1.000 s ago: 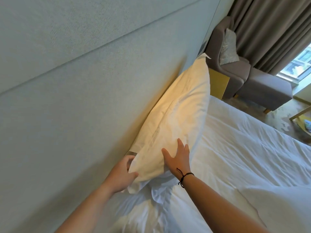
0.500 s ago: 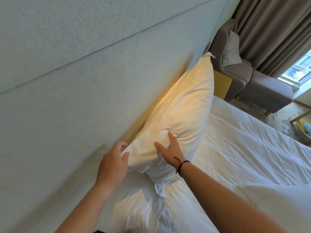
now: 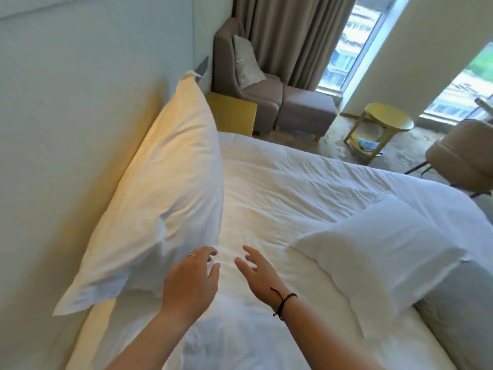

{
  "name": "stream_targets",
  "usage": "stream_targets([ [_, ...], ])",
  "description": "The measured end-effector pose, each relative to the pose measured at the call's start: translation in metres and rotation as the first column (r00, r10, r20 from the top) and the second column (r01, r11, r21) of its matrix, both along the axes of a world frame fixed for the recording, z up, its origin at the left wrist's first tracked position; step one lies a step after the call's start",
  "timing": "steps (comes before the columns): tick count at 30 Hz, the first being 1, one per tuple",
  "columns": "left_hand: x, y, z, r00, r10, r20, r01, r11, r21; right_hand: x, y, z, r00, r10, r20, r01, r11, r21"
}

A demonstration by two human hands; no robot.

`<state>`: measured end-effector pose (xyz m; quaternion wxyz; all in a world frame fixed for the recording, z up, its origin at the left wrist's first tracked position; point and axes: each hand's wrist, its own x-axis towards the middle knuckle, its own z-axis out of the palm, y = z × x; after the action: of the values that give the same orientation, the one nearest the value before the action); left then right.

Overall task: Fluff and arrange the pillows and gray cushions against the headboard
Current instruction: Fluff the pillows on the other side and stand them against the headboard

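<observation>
A white pillow (image 3: 165, 193) stands on its long edge, leaning against the pale headboard (image 3: 80, 129). My left hand (image 3: 190, 281) hovers just off its near lower corner, fingers loosely spread, holding nothing. My right hand (image 3: 257, 273), with a black cord at the wrist, is beside it over the white duvet (image 3: 280, 188), fingers relaxed and empty. A second white pillow (image 3: 378, 252) lies flat on the bed to the right. Part of a gray cushion (image 3: 461, 319) shows at the lower right, under that pillow's edge.
Past the bed's far side stand a yellow nightstand (image 3: 234, 116), a gray armchair (image 3: 240, 84) with a pale cushion and a gray footstool (image 3: 306, 113). A round yellow side table (image 3: 384, 124), a beige chair (image 3: 464, 156), curtains and windows lie further right.
Both hands have let go of the leaning pillow and drawn back over the duvet. The view has swung right, revealing the second pillow and gray cushion.
</observation>
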<state>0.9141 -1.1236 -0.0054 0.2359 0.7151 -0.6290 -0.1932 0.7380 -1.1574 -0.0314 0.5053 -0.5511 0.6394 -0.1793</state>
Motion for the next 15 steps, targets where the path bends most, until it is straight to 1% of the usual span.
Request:
stream_targets([
  [3, -0.074, -0.003, -0.021, 0.992, -0.123, 0.03, 0.119, 0.986, 0.113, -0.101, 0.02, -0.023, 0.984, -0.089, -0.155, 0.094, 0.995, 0.025],
  [5, -0.128, -0.007, -0.035, 0.979, -0.194, 0.068, 0.177, 0.964, 0.199, -0.171, 0.036, -0.042, 0.965, -0.156, -0.209, 0.169, 0.985, 0.046],
  [9, -0.247, -0.011, -0.057, 0.957, -0.283, 0.069, 0.241, 0.902, 0.357, -0.315, 0.06, -0.078, 0.914, -0.32, -0.251, 0.364, 0.918, 0.155],
  [12, -0.33, -0.017, -0.072, 0.937, -0.339, 0.083, 0.279, 0.871, 0.404, -0.412, 0.069, -0.105, 0.855, -0.437, -0.279, 0.495, 0.848, 0.19],
  [15, -0.398, -0.022, -0.083, 0.908, -0.412, 0.069, 0.344, 0.83, 0.439, -0.479, 0.074, -0.131, 0.8, -0.534, -0.272, 0.593, 0.773, 0.225],
])
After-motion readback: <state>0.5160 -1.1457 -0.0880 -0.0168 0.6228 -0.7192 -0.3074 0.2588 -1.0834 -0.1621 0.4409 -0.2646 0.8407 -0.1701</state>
